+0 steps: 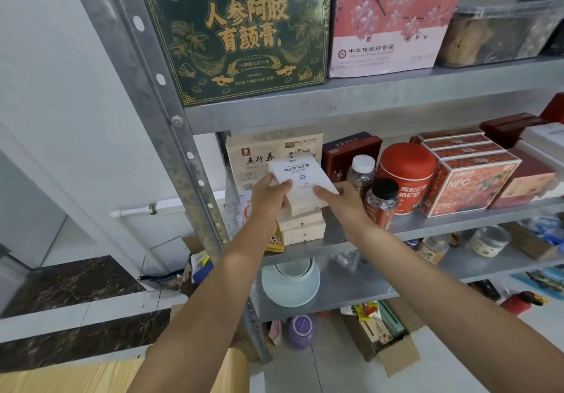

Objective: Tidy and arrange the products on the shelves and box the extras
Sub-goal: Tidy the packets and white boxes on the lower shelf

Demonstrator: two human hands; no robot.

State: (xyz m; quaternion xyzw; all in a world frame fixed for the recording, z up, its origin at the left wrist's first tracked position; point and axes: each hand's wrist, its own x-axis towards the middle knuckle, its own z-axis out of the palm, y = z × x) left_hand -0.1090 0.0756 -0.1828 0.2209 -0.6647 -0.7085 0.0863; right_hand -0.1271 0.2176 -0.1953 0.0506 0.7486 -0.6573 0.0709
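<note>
White probiotic box [300, 182], clasped in the grip of left hand [270, 199] and right hand [343, 199], likely needs squaring atop the cream boxes [302, 229].

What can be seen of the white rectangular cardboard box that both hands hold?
The white rectangular cardboard box is flat and closed, with dark Chinese print and a blue mark on its face. It is tilted, far end higher. The left hand grips its left side, the right hand its right side. It hangs over a stack of pale boxes; contact is unclear.
</note>
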